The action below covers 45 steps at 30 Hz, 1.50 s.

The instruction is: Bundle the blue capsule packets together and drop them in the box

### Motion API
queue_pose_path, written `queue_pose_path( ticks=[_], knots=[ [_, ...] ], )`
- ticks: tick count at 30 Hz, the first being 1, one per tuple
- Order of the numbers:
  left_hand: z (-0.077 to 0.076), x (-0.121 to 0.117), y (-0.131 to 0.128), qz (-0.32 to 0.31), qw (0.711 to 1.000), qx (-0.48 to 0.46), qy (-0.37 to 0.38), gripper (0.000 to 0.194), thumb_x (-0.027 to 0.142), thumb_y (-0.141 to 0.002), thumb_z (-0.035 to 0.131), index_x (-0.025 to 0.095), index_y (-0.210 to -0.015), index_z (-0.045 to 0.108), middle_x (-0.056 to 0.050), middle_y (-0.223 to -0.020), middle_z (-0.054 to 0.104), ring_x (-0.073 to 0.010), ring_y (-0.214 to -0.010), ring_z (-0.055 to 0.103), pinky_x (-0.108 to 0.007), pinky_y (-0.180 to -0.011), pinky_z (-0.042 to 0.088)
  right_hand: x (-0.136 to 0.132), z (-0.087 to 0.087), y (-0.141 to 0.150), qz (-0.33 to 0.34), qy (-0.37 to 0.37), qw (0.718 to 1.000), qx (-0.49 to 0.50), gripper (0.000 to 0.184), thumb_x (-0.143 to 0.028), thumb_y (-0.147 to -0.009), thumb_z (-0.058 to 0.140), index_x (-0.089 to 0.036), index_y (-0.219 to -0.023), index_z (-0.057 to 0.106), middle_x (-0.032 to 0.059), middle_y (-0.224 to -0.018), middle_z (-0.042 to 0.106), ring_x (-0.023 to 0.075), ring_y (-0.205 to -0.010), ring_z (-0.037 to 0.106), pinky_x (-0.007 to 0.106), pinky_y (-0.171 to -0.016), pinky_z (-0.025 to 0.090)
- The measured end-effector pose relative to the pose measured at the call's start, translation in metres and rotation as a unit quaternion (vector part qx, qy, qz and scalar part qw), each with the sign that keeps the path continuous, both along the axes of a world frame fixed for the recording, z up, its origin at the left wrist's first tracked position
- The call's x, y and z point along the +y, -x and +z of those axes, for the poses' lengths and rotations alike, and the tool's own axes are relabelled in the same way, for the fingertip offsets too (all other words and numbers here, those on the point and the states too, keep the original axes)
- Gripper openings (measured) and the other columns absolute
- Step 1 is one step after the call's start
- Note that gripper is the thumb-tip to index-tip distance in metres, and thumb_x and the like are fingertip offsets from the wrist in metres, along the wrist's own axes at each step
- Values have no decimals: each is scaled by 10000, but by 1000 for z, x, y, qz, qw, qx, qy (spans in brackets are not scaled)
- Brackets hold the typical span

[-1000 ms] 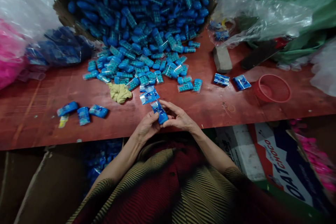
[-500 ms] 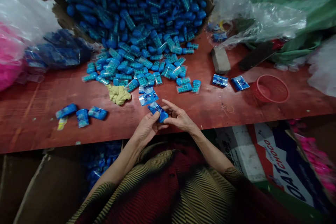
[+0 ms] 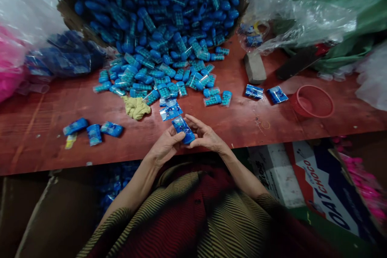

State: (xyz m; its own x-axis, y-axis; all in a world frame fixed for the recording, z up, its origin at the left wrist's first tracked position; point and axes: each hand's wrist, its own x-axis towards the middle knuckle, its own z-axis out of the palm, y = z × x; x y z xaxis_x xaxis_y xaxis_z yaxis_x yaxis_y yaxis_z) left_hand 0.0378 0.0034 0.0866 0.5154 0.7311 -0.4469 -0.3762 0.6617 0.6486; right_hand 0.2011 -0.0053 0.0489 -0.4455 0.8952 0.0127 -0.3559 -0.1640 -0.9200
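Both my hands meet at the near edge of the red wooden table. Between them is a small blue packet in clear wrap. My left hand pinches its lower left side, and my right hand grips the right side with fingers curled round it. Just beyond lie flat clear sleeves with blue print. A large heap of blue capsule packs spills from a cardboard box toward me.
A yellow rag lies left of the sleeves. Three wrapped blue packets sit at the left, two more at the right beside a red plastic basket. A wooden block, clear bags and green cloth lie at the back right. Cartons stand under the table.
My hands stay in place with the blue packet; the fingers shift slightly around it and the packet tilts a little. Nothing else on the table has moved.
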Motion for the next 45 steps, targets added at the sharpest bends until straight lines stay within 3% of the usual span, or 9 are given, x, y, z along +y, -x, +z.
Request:
queue_pose_path(
  ticks=[3,7,15,20,24,32,37,41,45],
  knots=[
    [1,1,5,-35,999,-8,2,416,194,-606,789,152,-1000,660,-69,-838,729,-190,-714,686,-278,-650,549,1,1,-2,30,23,999,2,924,-263,-597,816,-348,-1391,352,19,-1193,567,171,-1014,569,286,-810,509],
    [-2,-3,2,0,1000,-9,-1,306,202,-569,812,135,-839,684,-56,-770,726,-166,-698,679,-257,-691,533,2,2,-4,53,28,998,2,924,-275,-603,815,-318,-1400,348,5,-1081,601,151,-949,574,290,-830,484],
    [-6,-11,-9,72,997,10,36,419,232,-594,782,166,-987,653,-25,-793,707,-128,-631,640,-219,-572,516,-1,3,-3,28,21,999,-25,832,-256,-640,780,-341,-1372,393,15,-1326,498,184,-1106,523,296,-884,464],
    [-5,-10,-10,75,995,14,61,326,208,-572,790,139,-856,644,-20,-725,687,-114,-585,617,-217,-572,526,-4,1,-2,42,41,997,-39,814,-272,-679,748,-315,-1395,363,23,-1257,547,162,-1010,567,298,-865,480],
    [-3,-11,-14,101,993,19,61,303,215,-623,770,146,-882,630,-14,-731,683,-103,-570,607,-188,-504,507,-5,-1,0,30,36,998,-29,727,-296,-736,689,-304,-1391,373,27,-1329,503,159,-1037,558,296,-866,494],
    [-2,-10,-8,61,996,26,54,151,202,-726,700,120,-833,632,-38,-755,696,-129,-649,654,-249,-639,569,-6,-10,-5,14,16,997,-69,613,-310,-789,637,-277,-1366,433,17,-1346,512,156,-1065,552,312,-963,436],
    [-6,-11,-9,68,995,35,59,219,239,-713,719,130,-885,639,-46,-804,710,-150,-711,671,-288,-690,573,-4,-11,-2,8,10,996,-89,672,-262,-767,654,-281,-1388,397,21,-1306,535,128,-925,584,277,-860,486],
    [-7,-11,-11,77,994,53,54,242,265,-679,747,118,-846,652,-59,-755,712,-175,-732,675,-279,-669,565,-6,-13,2,-7,2,989,-145,696,-251,-744,681,-311,-1379,405,1,-1202,596,121,-846,593,312,-857,498],
    [-8,-9,-8,34,998,19,54,262,246,-654,762,93,-845,667,-92,-769,719,-194,-744,680,-278,-679,554,-8,-14,2,-10,18,994,-111,788,-243,-687,727,-334,-1389,379,3,-1281,560,162,-982,603,343,-910,487]
  ],
)
